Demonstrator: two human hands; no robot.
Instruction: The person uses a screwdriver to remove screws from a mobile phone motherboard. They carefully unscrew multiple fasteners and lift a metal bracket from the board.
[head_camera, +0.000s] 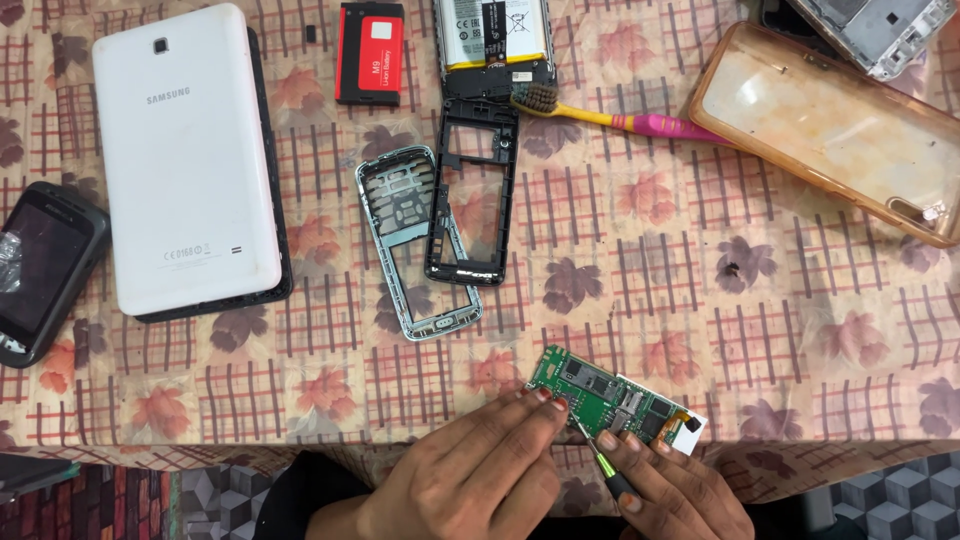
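You face a table (700, 300) covered by a beige cloth printed with red plaid lines and leaf motifs. Beyond its near edge, the floor (890, 500) shows a grey cube-pattern covering. Lighting is even.

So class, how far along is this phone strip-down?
Done: the silver front frame and black middle frame lie stripped on the table. In hand: the left hand steadies the green circuit board while the right hand works a small screwdriver on it. Reassembly remains.
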